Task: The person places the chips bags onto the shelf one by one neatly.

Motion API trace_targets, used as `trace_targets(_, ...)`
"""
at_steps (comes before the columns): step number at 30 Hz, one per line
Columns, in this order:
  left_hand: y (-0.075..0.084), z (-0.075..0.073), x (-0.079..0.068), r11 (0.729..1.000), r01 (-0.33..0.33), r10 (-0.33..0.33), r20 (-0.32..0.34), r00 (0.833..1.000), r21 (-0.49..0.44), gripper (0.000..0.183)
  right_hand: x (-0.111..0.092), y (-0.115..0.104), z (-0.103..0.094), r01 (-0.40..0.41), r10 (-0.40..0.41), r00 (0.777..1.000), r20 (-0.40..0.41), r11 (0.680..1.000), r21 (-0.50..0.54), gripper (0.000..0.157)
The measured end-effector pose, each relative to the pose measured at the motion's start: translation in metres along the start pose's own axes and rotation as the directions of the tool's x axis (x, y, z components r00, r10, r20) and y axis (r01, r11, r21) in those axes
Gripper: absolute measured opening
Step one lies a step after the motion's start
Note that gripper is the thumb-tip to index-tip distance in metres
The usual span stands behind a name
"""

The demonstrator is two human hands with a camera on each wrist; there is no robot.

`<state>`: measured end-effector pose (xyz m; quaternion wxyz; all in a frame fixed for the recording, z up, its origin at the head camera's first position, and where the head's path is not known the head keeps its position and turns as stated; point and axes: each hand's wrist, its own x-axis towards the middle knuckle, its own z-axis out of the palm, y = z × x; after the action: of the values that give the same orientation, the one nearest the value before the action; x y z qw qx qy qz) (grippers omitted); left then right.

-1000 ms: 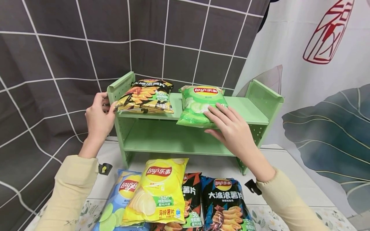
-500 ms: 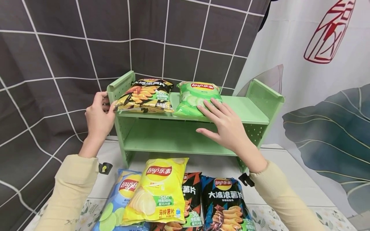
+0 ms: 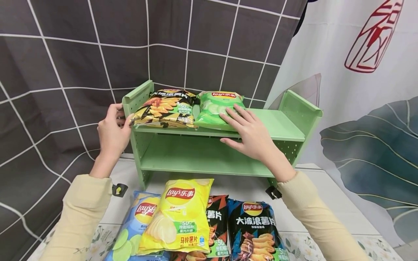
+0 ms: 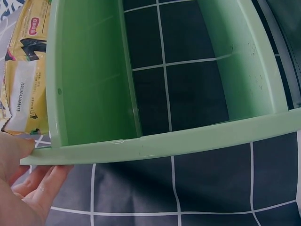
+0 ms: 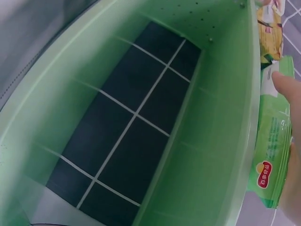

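Observation:
My left hand (image 3: 114, 132) grips the left side panel of a green two-tier shelf (image 3: 209, 152). In the left wrist view the thumb lies on one side of that panel's edge and the fingers on the other. Beside the thumb, a black-and-yellow bag of potato chips (image 3: 164, 108) lies on the top tier. My right hand (image 3: 251, 134) rests with straight, spread fingers on a green bag of potato chips (image 3: 210, 112), also on the top tier and right up against the black-and-yellow one. In the right wrist view this green bag (image 5: 273, 136) sits at the shelf's front edge.
In front of the shelf lie a yellow chip bag (image 3: 177, 215), a blue one (image 3: 125, 239) and a black-and-red one (image 3: 218, 224) partly under it, and a black-and-blue one (image 3: 254, 232). A dark checked curtain (image 3: 209, 43) hangs behind the shelf.
My right hand has slid the green chip bag left and back on the top tier, up to the black-and-yellow bag. The left hand has kept its grip on the panel.

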<state>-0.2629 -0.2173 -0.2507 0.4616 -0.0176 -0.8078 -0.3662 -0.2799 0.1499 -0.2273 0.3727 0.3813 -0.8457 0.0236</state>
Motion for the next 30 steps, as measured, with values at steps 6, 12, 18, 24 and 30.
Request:
trace_targets(6, 0.0, 0.001, 0.0, 1.0, 0.0, 0.0, 0.002, 1.0, -0.001, 0.031, 0.001, 0.003, 0.004, -0.01, 0.012, 1.0, 0.029, 0.997, -0.073, 0.074)
trace_targets(12, 0.003, 0.001, 0.0, 1.0, -0.003, 0.003, 0.001, 1.0, -0.008, 0.031, 0.002, 0.002, 0.002, -0.035, 0.041, 0.997, 0.067, 0.995, -0.09, 0.078)
trace_targets(18, 0.003, 0.002, -0.001, 1.0, 0.003, -0.003, 0.003, 1.0, -0.007, 0.031, -0.005, -0.014, -0.003, -0.051, 0.051, 0.999, 0.005, 0.994, -0.098, 0.073)
trace_targets(24, 0.003, 0.002, -0.002, 1.0, 0.003, -0.003, 0.005, 1.0, -0.006, 0.031, -0.026, -0.042, -0.008, -0.079, 0.069, 0.99, -0.127, 0.994, -0.076, 0.06)
trace_targets(30, 0.002, 0.0, -0.002, 1.0, 0.012, -0.012, 0.0, 1.0, -0.002, 0.032, -0.044, -0.071, -0.011, -0.004, 0.002, 0.984, -0.177, 1.0, -0.012, 0.055)
